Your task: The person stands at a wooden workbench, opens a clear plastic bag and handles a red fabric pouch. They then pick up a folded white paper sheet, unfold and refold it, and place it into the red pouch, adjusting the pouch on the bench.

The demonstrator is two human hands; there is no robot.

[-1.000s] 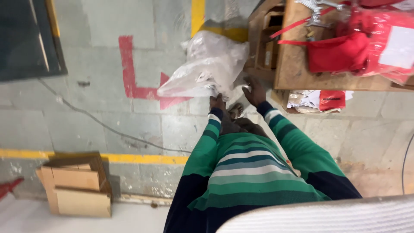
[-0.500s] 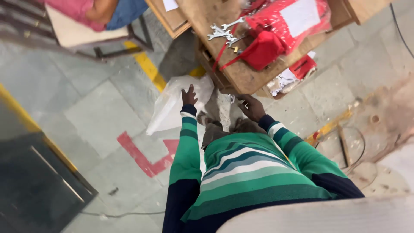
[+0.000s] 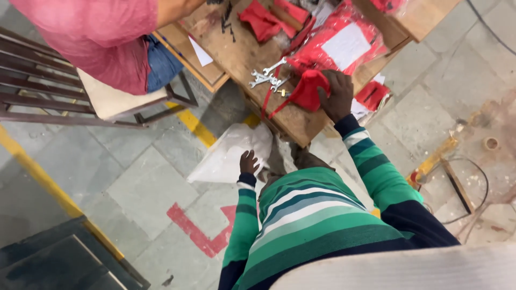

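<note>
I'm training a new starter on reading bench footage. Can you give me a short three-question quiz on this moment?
1. True or false: the right hand rests on a red pouch on the wooden table.
2. What does the left hand hold? A) a spanner B) a clear plastic bag C) a sheet of paper
3. Fill in: the metal spanners lie on the table just beside the red ____.

Key: 1 true. 2 B. 3 pouch.
</note>
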